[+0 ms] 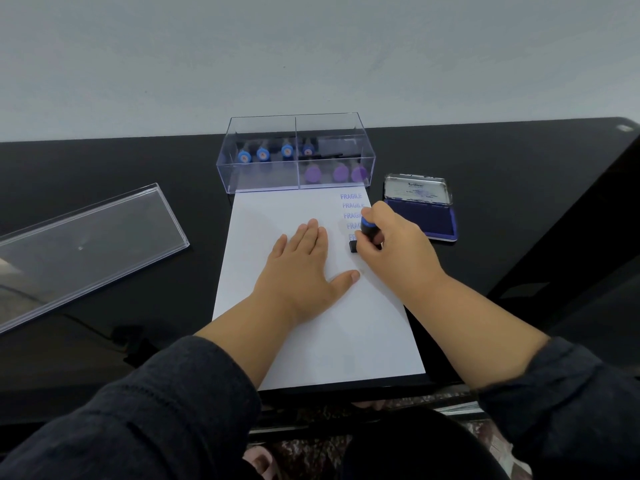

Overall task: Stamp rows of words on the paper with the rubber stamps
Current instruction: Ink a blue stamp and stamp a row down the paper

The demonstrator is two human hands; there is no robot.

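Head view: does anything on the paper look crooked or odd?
Slightly. The FRAGILE imprints down the paper's right edge step rightward row by row instead of stacking straight. The right hand covers the ends of the lower ones. Nothing looks spilled or damaged.

Glossy black table (104, 341), plain pale grey wall (311, 57), patterned floor (304, 448) below

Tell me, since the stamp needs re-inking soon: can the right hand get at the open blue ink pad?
Probably yes: the blue ink pad lies open just beside the right hand, nothing between them.
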